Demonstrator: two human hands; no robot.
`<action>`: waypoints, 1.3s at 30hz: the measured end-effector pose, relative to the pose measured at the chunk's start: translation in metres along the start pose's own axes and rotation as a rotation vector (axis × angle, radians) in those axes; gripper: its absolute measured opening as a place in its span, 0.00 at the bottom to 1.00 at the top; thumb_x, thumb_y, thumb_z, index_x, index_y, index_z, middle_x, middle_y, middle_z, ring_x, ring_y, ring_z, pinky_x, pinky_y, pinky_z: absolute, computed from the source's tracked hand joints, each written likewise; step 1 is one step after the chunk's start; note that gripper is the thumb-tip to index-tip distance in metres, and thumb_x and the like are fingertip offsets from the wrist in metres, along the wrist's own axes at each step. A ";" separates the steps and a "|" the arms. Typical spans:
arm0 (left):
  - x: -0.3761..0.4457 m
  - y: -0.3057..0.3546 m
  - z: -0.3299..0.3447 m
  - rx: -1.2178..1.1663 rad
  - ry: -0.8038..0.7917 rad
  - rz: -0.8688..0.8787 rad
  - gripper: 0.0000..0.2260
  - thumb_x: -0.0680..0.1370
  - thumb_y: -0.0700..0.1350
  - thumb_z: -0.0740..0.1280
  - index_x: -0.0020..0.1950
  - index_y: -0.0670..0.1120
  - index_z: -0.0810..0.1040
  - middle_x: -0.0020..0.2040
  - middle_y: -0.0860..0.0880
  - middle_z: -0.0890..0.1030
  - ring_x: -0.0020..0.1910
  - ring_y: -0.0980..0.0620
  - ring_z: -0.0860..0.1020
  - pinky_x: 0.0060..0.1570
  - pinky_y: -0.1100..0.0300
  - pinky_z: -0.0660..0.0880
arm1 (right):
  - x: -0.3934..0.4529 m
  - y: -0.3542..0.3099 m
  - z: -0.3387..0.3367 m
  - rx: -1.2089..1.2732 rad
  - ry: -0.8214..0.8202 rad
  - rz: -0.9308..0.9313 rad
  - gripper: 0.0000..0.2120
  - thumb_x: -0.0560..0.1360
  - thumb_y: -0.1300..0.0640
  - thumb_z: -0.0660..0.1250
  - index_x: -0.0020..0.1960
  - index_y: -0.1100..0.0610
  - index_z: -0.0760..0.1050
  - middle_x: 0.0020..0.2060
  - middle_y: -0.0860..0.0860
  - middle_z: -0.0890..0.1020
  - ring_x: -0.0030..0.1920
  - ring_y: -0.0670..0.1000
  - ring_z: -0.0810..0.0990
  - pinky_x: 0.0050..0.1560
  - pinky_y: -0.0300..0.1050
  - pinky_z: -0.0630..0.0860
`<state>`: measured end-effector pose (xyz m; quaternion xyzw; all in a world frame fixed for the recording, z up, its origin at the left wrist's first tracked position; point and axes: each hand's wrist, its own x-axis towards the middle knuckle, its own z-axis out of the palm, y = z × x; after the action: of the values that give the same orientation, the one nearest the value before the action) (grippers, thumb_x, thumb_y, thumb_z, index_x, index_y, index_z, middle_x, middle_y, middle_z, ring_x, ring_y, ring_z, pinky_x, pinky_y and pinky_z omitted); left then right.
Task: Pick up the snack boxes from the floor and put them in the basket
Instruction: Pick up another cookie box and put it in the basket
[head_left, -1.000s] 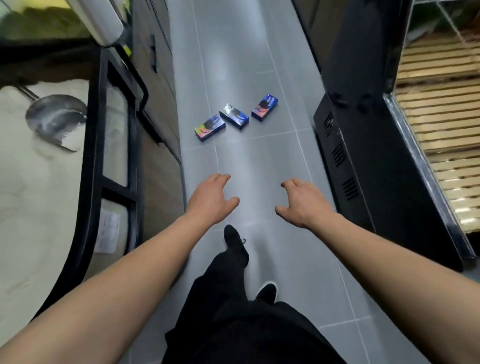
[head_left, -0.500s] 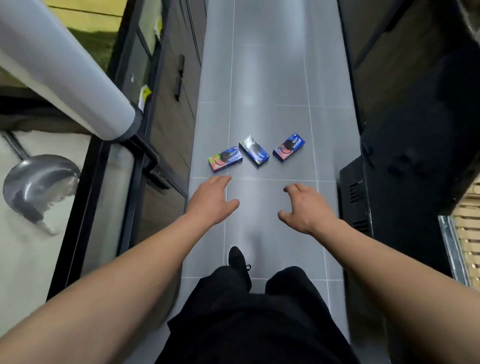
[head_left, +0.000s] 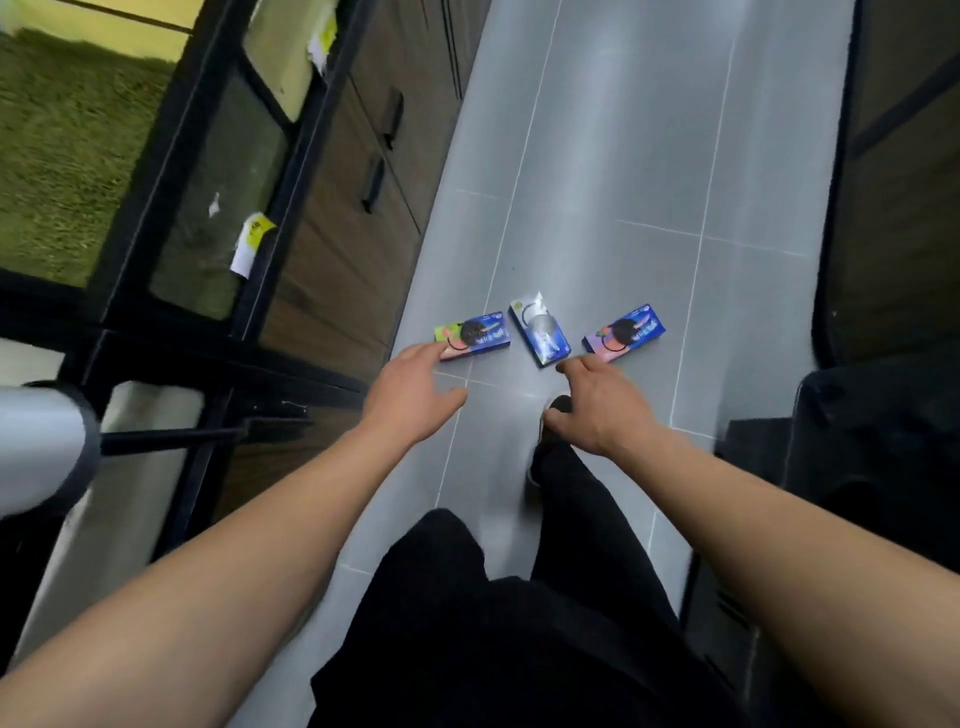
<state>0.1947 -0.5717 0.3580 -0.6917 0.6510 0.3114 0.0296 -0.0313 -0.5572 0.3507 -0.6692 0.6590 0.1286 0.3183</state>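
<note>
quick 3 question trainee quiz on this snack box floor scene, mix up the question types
1. How many snack boxes lie on the grey tiled floor?
2. True or false: the left hand already holds a box off the floor.
3. Which box lies crossways to the other two? A) left box B) middle box C) right box

Key
1. Three.
2. False: both the left hand and the right hand are open and hold nothing.
3. B.
</note>
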 end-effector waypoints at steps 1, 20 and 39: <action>0.016 0.008 0.002 -0.019 0.002 -0.038 0.29 0.74 0.53 0.69 0.74 0.48 0.67 0.73 0.47 0.69 0.71 0.47 0.68 0.68 0.55 0.65 | 0.019 0.010 -0.007 -0.003 -0.028 -0.004 0.31 0.74 0.44 0.65 0.73 0.54 0.65 0.69 0.53 0.70 0.67 0.57 0.70 0.63 0.52 0.72; 0.237 -0.049 0.133 -0.329 -0.123 -0.430 0.28 0.75 0.53 0.69 0.74 0.50 0.68 0.72 0.47 0.71 0.70 0.48 0.70 0.65 0.56 0.67 | 0.304 0.052 0.080 0.124 -0.256 0.013 0.30 0.72 0.47 0.68 0.71 0.57 0.68 0.67 0.57 0.72 0.65 0.58 0.72 0.63 0.49 0.71; 0.496 -0.261 0.417 -0.640 -0.034 -0.734 0.22 0.70 0.51 0.72 0.62 0.48 0.75 0.57 0.50 0.81 0.56 0.50 0.79 0.54 0.59 0.74 | 0.615 0.077 0.357 0.595 -0.209 0.343 0.23 0.73 0.53 0.71 0.65 0.56 0.70 0.57 0.50 0.79 0.55 0.50 0.77 0.54 0.38 0.68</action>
<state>0.2499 -0.7839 -0.3054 -0.8448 0.2350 0.4761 -0.0662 0.0433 -0.8313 -0.3062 -0.4102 0.7341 0.0507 0.5387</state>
